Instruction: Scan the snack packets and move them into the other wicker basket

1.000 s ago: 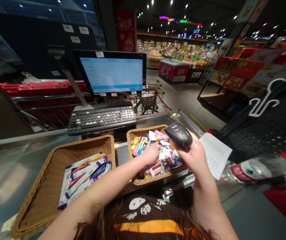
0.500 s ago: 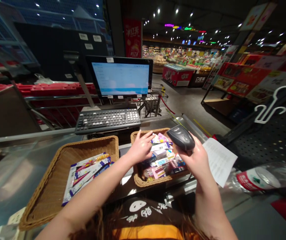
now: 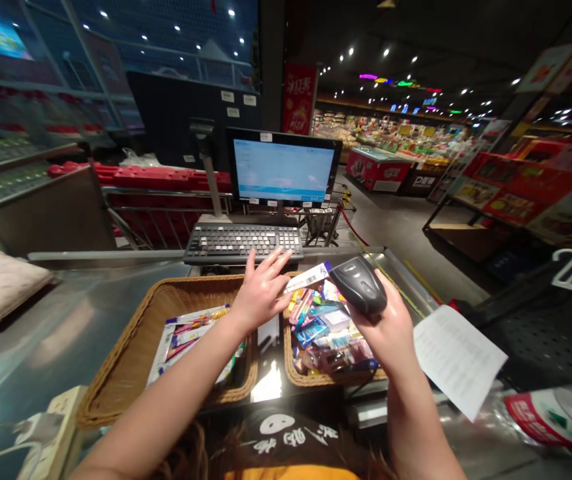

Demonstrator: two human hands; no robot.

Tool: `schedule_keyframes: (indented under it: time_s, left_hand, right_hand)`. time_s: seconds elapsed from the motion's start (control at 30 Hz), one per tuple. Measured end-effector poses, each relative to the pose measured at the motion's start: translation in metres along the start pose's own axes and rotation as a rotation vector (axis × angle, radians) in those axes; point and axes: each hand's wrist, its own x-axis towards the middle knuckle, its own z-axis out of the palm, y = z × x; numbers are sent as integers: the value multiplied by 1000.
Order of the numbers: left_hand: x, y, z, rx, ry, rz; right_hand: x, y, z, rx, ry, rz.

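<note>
My left hand point(image 3: 262, 290) is closed on a narrow white packet point(image 3: 309, 278) with a barcode and a blue end, its other fingers stretched toward the keyboard. In my right hand point(image 3: 392, 330) is a black barcode scanner point(image 3: 359, 283), its front close to the packet's blue end. Beneath both hands stands the right wicker basket point(image 3: 323, 380), filled with small colourful packaged goods point(image 3: 326, 327). The left wicker basket point(image 3: 133, 333), partly behind my left forearm, holds several flat long packets point(image 3: 181, 343).
A keyboard point(image 3: 241, 241) and a lit monitor point(image 3: 283, 169) stand behind the baskets. At right lie a printed sheet point(image 3: 459, 357) and a bottle with a red label point(image 3: 541, 413). A power strip point(image 3: 51, 427) and a cushion point(image 3: 1, 287) are at left.
My left hand has come up out of the right basket with the white packet, which now lies before the scanner. The view has turned left.
</note>
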Motion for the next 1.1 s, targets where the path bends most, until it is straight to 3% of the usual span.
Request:
schedule_keyframes:
  time_s: [0.2,0.53,0.87,1.1]
  left_hand:
    - [-17,-20,-16,23,69,-117]
    - [-47,-51,-47,144,107,-200]
    - [-78,-74,-60,189,83,-249]
    - [-89,-84,-69,191,88,-272]
  right_hand:
    - [7,-14,18,60,-124,-132]
    - [12,-62,40,177,-260,-169]
    - [8,-80,61,220,-401,-197]
    - [6,-93,64,235,-399,-174]
